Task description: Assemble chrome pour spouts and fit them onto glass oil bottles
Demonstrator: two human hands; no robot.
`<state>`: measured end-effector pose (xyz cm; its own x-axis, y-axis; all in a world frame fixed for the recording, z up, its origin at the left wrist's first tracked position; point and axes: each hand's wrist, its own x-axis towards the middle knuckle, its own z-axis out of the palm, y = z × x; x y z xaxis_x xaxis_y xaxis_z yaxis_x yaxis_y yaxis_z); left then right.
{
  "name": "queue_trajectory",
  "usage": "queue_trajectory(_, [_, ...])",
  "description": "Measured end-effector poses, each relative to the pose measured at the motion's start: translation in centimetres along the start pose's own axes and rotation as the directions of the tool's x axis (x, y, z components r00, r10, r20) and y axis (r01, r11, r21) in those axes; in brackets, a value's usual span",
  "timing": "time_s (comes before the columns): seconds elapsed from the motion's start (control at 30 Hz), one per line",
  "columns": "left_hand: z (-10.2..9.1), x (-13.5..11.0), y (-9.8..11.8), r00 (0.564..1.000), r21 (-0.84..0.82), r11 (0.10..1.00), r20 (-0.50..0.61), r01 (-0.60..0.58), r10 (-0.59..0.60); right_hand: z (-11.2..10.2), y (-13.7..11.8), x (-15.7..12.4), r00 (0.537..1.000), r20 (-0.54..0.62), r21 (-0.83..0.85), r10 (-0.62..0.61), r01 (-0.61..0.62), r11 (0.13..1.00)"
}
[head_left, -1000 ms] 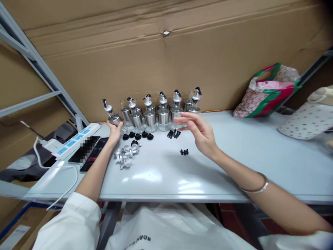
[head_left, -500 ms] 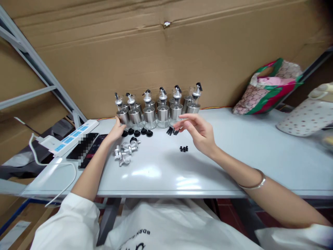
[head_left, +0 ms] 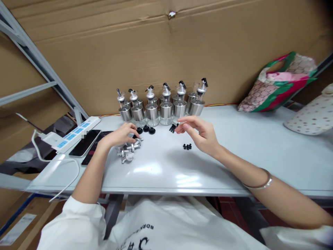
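Observation:
My left hand (head_left: 121,134) is over the left of the table, fingers bent and apart, with the tips at a black stopper (head_left: 134,136) beside a heap of silver pourer spouts (head_left: 127,152). Whether the fingertips press on it is hard to see. More black stoppers (head_left: 152,130) lie just behind, partly hidden by the hand. My right hand (head_left: 201,133) hovers with loosely curved, parted fingers by some small black flip caps (head_left: 172,128); I see nothing held in it. Several tiny black plugs (head_left: 187,147) sit in front of it.
Glass and steel oil bottles (head_left: 165,109) stand in rows at the back, the front ones topped with pourers. At left are a power strip (head_left: 75,135), two phones (head_left: 85,143) and a white cable. A patterned bag (head_left: 275,83) and a dotted white container (head_left: 309,116) stand right.
My left hand has moved from the leftmost front bottle down and toward me, to the black stopper and spouts. My right hand stays near the flip caps. The view has shifted slightly.

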<state>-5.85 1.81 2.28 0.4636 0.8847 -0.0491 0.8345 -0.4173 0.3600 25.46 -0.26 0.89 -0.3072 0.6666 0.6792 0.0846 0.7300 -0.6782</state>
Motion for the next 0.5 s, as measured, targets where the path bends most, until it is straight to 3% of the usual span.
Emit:
queue_trajectory(0.13, [0.4, 0.3, 0.9, 0.999, 0.013, 1.0, -0.035, -0.002, 0.002, -0.1, -0.3, 0.0, 1.0, 0.019, -0.042, 0.004, -0.003, 0.999])
queue_trajectory(0.23, [0.4, 0.1, 3.0, 0.977, -0.009, 0.995, -0.189, -0.102, 0.099, -0.2, -0.4, 0.2, 1.0, 0.025, -0.079, 0.003, -0.001, 0.997])
queue_trajectory(0.37, [2.2, 0.2, 6.3, 0.886, 0.013, 0.97, -0.404, -0.242, 0.226, -0.2, 0.0, 0.7, 0.983, 0.156, -0.232, 0.096, -0.058, 0.971])
queue_trajectory(0.43, [3.7, 0.4, 7.5, 0.847, 0.133, 0.945, -0.421, -0.297, 0.326, -0.2, 0.3, 0.8, 0.951, 0.267, -0.293, 0.155, -0.073, 0.953])
queue_trajectory(0.5, [5.1, 0.5, 8.4, 0.794, 0.285, 0.866, -0.356, -0.41, 0.493, -0.2, 0.5, 0.9, 0.912, 0.363, -0.31, 0.189, -0.073, 0.948])
